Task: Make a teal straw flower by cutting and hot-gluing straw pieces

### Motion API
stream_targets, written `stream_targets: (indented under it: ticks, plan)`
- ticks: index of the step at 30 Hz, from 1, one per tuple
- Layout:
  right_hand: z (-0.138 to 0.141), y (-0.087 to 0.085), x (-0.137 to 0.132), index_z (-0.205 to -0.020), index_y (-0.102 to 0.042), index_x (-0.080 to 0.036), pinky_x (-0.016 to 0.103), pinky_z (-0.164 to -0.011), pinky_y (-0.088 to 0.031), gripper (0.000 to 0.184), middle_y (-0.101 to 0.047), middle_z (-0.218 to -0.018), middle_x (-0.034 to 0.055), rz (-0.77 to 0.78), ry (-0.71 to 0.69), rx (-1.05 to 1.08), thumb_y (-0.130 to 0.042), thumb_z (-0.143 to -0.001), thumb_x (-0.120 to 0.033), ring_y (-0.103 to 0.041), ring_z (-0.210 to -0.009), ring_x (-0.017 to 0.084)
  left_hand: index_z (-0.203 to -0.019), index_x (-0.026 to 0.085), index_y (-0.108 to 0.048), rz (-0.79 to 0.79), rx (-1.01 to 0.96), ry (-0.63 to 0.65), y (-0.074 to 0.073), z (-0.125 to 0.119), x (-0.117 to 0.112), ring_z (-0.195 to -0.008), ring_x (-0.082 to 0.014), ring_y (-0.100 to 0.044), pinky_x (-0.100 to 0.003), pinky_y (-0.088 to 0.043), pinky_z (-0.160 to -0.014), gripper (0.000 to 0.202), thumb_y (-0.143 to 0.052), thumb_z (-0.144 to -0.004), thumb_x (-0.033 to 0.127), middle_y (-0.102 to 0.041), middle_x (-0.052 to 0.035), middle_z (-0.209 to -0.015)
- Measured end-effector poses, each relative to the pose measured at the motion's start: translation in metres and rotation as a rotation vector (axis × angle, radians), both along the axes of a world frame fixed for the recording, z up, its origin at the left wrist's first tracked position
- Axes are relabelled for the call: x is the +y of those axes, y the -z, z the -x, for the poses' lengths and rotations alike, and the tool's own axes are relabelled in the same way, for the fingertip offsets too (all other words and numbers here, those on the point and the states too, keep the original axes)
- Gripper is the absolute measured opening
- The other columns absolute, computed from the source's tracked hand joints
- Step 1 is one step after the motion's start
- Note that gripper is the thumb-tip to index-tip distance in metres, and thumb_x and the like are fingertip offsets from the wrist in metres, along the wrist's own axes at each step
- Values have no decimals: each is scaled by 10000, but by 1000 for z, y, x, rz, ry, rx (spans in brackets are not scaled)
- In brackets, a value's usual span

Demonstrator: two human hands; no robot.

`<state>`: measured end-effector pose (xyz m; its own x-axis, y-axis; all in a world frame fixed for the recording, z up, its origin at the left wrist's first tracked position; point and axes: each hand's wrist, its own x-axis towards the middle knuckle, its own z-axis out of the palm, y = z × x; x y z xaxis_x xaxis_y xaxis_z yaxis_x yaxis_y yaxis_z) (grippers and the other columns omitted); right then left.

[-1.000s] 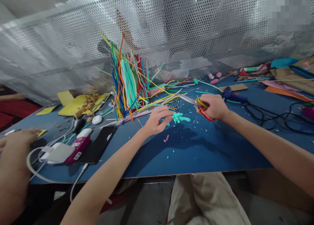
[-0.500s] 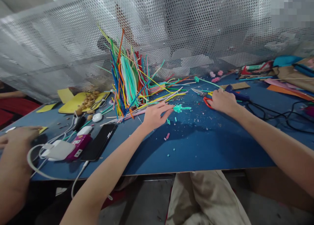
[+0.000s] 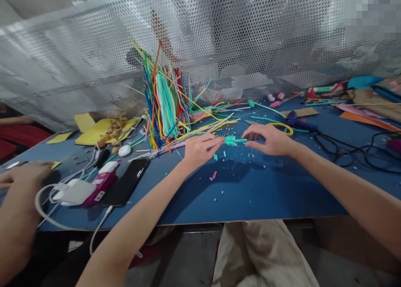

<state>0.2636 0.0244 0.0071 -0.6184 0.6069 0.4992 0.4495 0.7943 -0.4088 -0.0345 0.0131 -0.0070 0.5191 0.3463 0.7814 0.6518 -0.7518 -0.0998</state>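
My left hand [image 3: 202,150] pinches the left end of a teal fuzzy pipe-cleaner piece [image 3: 231,140], just above the blue table. Several loops bunch at its middle and a straight tip points right. My right hand [image 3: 266,139] is at that tip, thumb and fingers curved and apart; whether they touch it I cannot tell. Behind the right hand lie scissors with a yellow inner handle [image 3: 285,127], partly hidden by the fingers. Small teal offcuts [image 3: 216,156] and a pink offcut [image 3: 214,175] lie below the piece.
A large upright bunch of coloured pipe cleaners [image 3: 166,105] stands against the perforated metal screen [image 3: 250,40]. A glue gun [image 3: 300,122] with a black cord lies right. At left are a phone [image 3: 127,182], a power strip [image 3: 99,189], and another person's hand [image 3: 28,174].
My right hand has let go of the scissors and moved left to the tip of the teal piece. My left hand keeps its pinch, nearly in place.
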Motion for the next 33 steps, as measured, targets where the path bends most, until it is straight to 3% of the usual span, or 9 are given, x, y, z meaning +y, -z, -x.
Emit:
stream_targets:
  ticks: [4, 8, 13, 20, 24, 29, 33]
  plan:
    - [10, 2, -10, -898, -686, -203, 272, -652, -450, 243, -689, -784, 16, -82, 58, 71, -574, -967, -408, -577, -656, 128, -1039, 277, -800, -73, -18, -1, -1, 0, 0, -801, -122, -737, -230, -526, -732, 148, -702, -931, 303, -789, 4, -884]
    - [9, 3, -10, -941, -688, -207, 272, -637, -454, 211, -709, -826, 26, -128, 101, 114, -579, -966, -385, -578, -653, 127, -1021, 277, -804, -78, -7, -15, -3, -1, -1, -777, -120, -737, -234, -529, -725, 148, -690, -939, 321, -790, 8, -867]
    - [8, 4, -9, -940, -716, -227, 294, -718, -503, 198, -735, -848, 25, -225, 50, 70, -570, -977, -356, -650, -739, 150, -1007, 272, -803, -2, 2, -34, -2, 1, 0, -778, -116, -726, -224, -513, -704, 158, -677, -944, 343, -787, -4, -897]
    - [7, 9, -5, -1000, -734, -247, 315, -751, -525, 189, -758, -906, 28, -296, 81, 21, -566, -976, -331, -694, -838, 175, -1126, 222, -763, 67, 90, -27, -2, 1, 1, -875, -145, -729, -233, -525, -747, 261, -615, -981, 379, -773, -49, -983]
    - [7, 8, -5, -989, -725, -246, 300, -757, -515, 199, -760, -932, 28, -310, 57, 3, -550, -995, -341, -696, -855, 169, -1076, 231, -775, 139, 92, -24, -3, 0, 1, -794, -126, -725, -218, -515, -714, 241, -606, -986, 378, -784, -24, -932]
    - [9, 3, -10, -1007, -678, -213, 288, -678, -476, 190, -723, -884, 27, -285, 119, 33, -592, -971, -379, -634, -723, 147, -1015, 225, -789, 188, 80, 2, -3, -3, 0, -777, -119, -718, -210, -500, -697, 240, -598, -992, 368, -779, -21, -870]
    - [14, 4, -14, -1057, -665, -221, 350, -809, -469, 183, -706, -1034, 60, -417, 111, 60, -635, -944, -361, -630, -914, 196, -991, 217, -790, 199, 71, -18, -2, -5, 0, -800, -127, -719, -222, -514, -747, 244, -598, -990, 368, -780, -22, -897]
